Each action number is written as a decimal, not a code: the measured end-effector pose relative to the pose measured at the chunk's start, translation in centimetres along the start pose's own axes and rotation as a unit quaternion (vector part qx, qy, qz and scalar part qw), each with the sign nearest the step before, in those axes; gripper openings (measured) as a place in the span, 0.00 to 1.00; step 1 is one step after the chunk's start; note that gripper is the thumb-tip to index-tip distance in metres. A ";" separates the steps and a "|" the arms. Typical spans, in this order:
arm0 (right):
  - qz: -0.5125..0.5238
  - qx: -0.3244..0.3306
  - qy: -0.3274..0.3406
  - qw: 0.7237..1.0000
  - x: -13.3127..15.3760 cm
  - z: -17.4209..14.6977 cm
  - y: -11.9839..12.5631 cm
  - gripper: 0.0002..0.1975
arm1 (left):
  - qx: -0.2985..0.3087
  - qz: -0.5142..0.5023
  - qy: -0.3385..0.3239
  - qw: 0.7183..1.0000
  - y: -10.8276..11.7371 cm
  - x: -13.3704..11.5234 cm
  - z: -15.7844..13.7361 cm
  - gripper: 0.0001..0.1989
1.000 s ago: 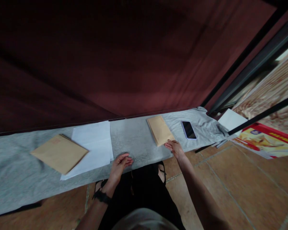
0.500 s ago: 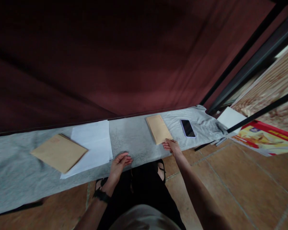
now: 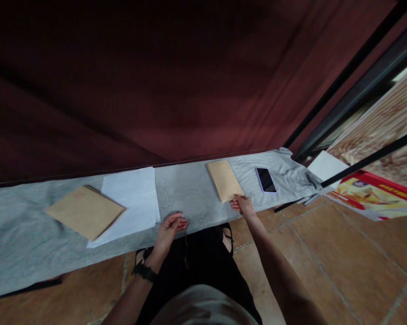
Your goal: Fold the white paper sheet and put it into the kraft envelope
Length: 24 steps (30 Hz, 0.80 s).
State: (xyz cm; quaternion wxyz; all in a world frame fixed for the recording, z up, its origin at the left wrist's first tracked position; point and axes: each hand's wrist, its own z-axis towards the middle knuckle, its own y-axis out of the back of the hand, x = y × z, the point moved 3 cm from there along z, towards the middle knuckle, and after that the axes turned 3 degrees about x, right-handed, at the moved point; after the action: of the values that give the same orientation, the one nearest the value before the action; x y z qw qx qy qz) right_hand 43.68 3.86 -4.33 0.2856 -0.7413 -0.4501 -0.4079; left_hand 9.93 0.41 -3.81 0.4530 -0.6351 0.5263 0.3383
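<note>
A brown paper envelope (image 3: 224, 180) lies at a slant on the grey cloth, right of the middle. My right hand (image 3: 241, 204) pinches its near right corner, the fingers closed at the edge. My left hand (image 3: 171, 224) hovers by the front edge of the cloth with nothing in it, fingers loosely bent and the thumb apart. To its left are sheets of white paper (image 3: 138, 194), partly covered by a small stack of brown envelopes (image 3: 86, 211). A dark-screened phone (image 3: 266, 180) in a pale purple case lies to the right of the single envelope.
The narrow bench top wears a grey cloth (image 3: 186, 180). A dark red curtain (image 3: 176, 104) hangs right behind it. At the right stand black metal bars (image 3: 345, 85) and a red and yellow box (image 3: 379, 194) on the tiled floor (image 3: 311, 253).
The view has shifted very slightly. Both hands keep nearly the same places, and the envelope at my right hand has not visibly moved on the cloth.
</note>
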 end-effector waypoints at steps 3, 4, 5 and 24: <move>-0.010 -0.018 -0.016 1.000 0.0 -0.1 0.1 0.13 | 0.001 -0.006 -0.002 1.000 0.1 0.2 0.1 0.30; -0.013 -0.021 -0.019 1.000 0.0 -0.2 0.0 0.13 | 0.003 -0.008 -0.001 1.000 0.1 0.2 0.1 0.30; -0.014 -0.023 -0.020 0.999 0.0 -0.3 0.0 0.13 | 0.004 -0.010 0.000 1.000 0.1 0.3 0.1 0.30; -0.078 -0.008 0.100 0.992 -2.0 -3.3 -0.9 0.16 | -0.021 0.184 -0.122 0.975 0.5 -0.6 -0.9 0.15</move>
State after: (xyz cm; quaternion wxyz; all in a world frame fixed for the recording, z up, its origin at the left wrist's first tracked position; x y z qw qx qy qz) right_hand 41.23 0.75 -4.36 0.2909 -0.6614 -0.4725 -0.5046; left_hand 9.25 -0.25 -3.02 0.4308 -0.4904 0.5675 0.5019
